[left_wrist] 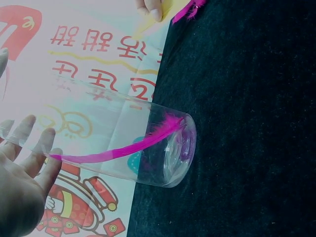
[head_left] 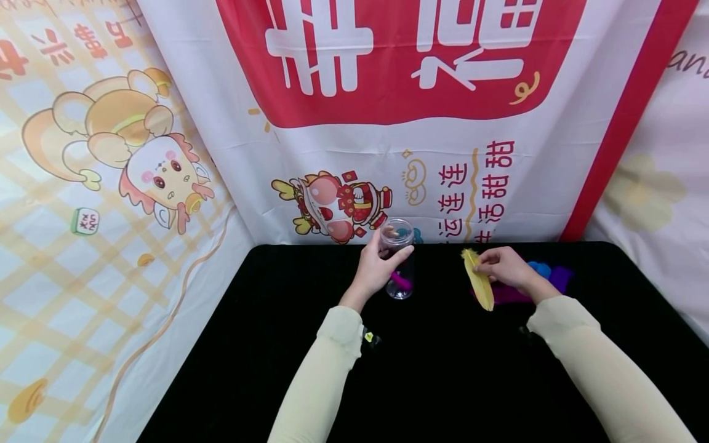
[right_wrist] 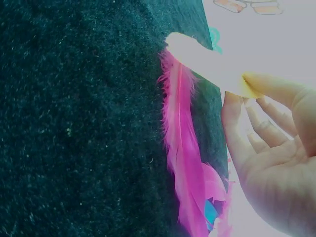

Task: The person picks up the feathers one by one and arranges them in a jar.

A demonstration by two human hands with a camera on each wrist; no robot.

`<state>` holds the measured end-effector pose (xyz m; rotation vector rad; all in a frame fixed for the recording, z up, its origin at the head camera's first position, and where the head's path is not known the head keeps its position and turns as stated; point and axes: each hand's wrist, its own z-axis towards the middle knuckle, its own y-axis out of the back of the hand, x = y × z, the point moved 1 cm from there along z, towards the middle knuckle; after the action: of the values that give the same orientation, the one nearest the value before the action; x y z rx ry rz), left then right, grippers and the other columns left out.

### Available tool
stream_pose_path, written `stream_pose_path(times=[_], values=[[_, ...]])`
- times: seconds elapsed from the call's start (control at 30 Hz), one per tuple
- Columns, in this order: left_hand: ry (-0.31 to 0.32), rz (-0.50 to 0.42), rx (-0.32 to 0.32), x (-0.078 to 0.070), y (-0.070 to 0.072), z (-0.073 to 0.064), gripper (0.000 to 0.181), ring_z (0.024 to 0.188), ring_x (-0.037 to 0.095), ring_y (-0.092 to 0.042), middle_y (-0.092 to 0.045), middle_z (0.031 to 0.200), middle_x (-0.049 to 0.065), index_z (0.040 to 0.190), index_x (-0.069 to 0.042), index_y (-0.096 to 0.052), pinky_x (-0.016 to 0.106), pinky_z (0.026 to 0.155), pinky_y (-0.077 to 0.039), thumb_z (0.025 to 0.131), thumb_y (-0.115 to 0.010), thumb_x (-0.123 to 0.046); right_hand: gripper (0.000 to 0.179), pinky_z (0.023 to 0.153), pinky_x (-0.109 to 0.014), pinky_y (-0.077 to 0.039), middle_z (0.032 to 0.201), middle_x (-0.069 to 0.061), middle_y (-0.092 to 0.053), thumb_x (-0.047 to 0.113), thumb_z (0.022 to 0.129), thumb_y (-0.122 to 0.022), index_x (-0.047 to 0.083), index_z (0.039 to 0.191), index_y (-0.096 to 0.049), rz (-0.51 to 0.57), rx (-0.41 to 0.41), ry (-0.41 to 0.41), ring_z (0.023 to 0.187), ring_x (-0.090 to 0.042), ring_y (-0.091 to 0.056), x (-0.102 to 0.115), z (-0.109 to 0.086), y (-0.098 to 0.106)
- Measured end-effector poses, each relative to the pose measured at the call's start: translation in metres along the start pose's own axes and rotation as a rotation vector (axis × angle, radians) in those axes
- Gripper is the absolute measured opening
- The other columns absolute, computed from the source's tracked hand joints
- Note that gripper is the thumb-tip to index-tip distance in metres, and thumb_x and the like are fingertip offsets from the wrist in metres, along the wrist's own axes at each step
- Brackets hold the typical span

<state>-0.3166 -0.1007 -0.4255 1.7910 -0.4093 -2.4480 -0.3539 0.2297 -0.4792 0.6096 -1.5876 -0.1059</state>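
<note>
Staged recording booth, not home or kitchen. Table [head_left: 443,381] draped in black cloth stands against printed festive banners: red-and-white banner [head_left: 399,111] with large characters behind, cartoon-dragon banner [head_left: 111,184] at left. Banners close off all sides in view; no furniture or room walls in sight.

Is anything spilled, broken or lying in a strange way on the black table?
Nothing stands out. The clear jar stands upright in the left hand with one pink feather inside; the right hand pinches a yellow feather.
</note>
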Motion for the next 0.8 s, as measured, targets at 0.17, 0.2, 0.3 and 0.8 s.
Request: stream_pose_path(times=[0.17, 0.2, 0.3, 0.8], values=[[0.024, -0.007, 0.014, 0.001, 0.0, 0.001, 0.071, 0.135, 0.022, -0.054, -0.059, 0.141, 0.006, 0.153, -0.017, -0.04, 0.049, 0.113, -0.041, 0.095, -0.075, -0.038, 0.027, 0.072, -0.036, -0.06, 0.092, -0.01, -0.073, 0.01, 0.096, -0.071, -0.012, 0.112, -0.065, 0.005, -0.005, -0.001, 0.079, -0.015, -0.069, 0.005, -0.002, -0.001], [0.026, -0.011, 0.017, 0.001, 0.001, 0.001, 0.072, 0.135, 0.022, -0.053, -0.059, 0.142, 0.007, 0.153, -0.016, -0.039, 0.049, 0.114, -0.04, 0.095, -0.075, -0.038, 0.028, 0.072, -0.037, -0.06, 0.092, -0.01, -0.073, 0.01, 0.096, -0.071, -0.012, 0.112, -0.065, 0.007, -0.005, 0.0, 0.079, -0.016, -0.069, 0.006, -0.002, -0.001], [0.021, -0.018, 0.023, 0.001, 0.001, 0.002, 0.074, 0.136, 0.023, -0.052, -0.059, 0.142, 0.008, 0.155, -0.014, -0.038, 0.051, 0.114, -0.039, 0.095, -0.075, -0.037, 0.03, 0.074, -0.041, -0.06, 0.093, -0.011, -0.074, 0.011, 0.096, -0.072, -0.012, 0.114, -0.065, 0.01, -0.004, 0.006, 0.077, -0.016, -0.068, 0.01, -0.003, 0.0], [-0.018, 0.026, -0.007, 0.001, -0.001, 0.0, 0.059, 0.128, 0.017, -0.058, -0.062, 0.138, 0.01, 0.143, -0.022, -0.047, 0.046, 0.109, -0.046, 0.094, -0.076, -0.039, 0.037, 0.088, -0.052, -0.057, 0.102, -0.012, -0.074, 0.012, 0.096, -0.073, -0.012, 0.122, -0.063, 0.035, -0.012, 0.029, 0.086, -0.013, -0.07, 0.024, -0.008, 0.0]])
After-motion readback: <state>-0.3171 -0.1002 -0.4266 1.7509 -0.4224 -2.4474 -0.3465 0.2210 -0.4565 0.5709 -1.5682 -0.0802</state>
